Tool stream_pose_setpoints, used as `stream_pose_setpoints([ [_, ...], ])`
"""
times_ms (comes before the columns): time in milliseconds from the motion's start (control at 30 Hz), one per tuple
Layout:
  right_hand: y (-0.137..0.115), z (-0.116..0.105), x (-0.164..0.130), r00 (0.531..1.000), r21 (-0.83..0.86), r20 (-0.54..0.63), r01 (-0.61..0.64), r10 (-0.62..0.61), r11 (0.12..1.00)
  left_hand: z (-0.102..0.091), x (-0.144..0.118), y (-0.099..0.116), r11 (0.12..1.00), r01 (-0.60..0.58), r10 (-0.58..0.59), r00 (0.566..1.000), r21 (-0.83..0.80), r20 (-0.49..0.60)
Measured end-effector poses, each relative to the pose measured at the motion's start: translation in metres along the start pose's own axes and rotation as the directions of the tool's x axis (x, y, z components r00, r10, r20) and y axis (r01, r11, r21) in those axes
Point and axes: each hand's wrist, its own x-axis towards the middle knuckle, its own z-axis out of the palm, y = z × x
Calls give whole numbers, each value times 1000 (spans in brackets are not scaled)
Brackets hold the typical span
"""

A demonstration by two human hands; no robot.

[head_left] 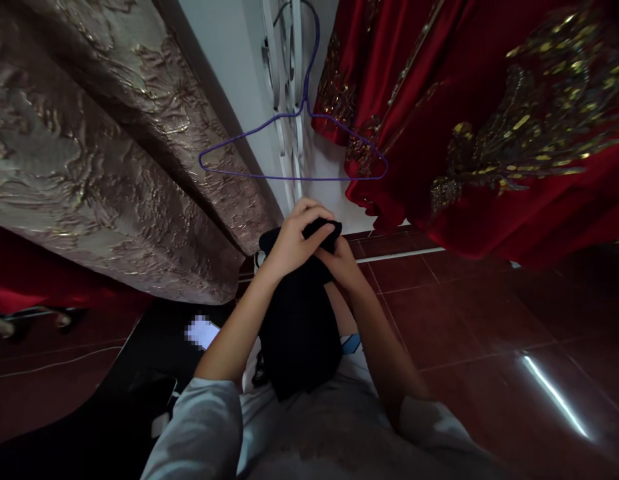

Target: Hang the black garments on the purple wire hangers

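Both the left hand (pixel 294 243) and the right hand (pixel 342 263) pinch the top edge of a soft, light black cloth (pixel 299 333) hanging limp in front of the person's chest, below a purple hanger (pixel 289 150); the bunched top hem looks the surest hold.

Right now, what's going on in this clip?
A person holds a black garment up in front of them with both hands. The left hand grips its top edge and the right hand pinches it just beside. An empty purple wire hanger hangs above, between a beige brocade curtain and a red embroidered dress.
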Motion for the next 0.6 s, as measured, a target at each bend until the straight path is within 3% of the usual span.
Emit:
stream_pose_setpoints([
  [100, -22, 5, 12, 987, 76, 66, -149, 144, 986, -9, -2, -7, 1000, 2, -2, 999, -9, 42],
  [200, -50, -7, 19, 936, -1, 297, -200, 191, 980, -31, -11, -26, 997, 26, -45, 960, 71, 276],
  [267, -70, -24, 22, 907, -99, 380, -154, 181, 983, -51, -22, -38, 966, -65, -58, 889, 251, 455],
  [333, -91, -45, 23, 957, -112, 272, -68, 97, 991, -73, -34, -47, 908, -159, -114, 796, 388, 594],
  [367, -101, -54, 24, 984, -89, 173, -20, 35, 996, -82, -39, -48, 893, -173, -140, 771, 416, 621],
  [400, -111, -61, 24, 997, -64, 79, 30, -25, 997, -90, -44, -47, 893, -159, -153, 773, 421, 616],
  [467, -128, -66, 24, 996, -49, 23, 91, -90, 995, -99, -47, -36, 927, -87, -127, 843, 365, 522],
  [533, -138, -58, 25, 989, -77, 131, 80, -69, 994, -97, -42, -17, 963, -20, -77, 935, 269, 346],
  [600, -140, -42, 27, 950, -120, 311, 55, -15, 991, -85, -34, 5, 986, -16, -21, 975, 164, 222],
])
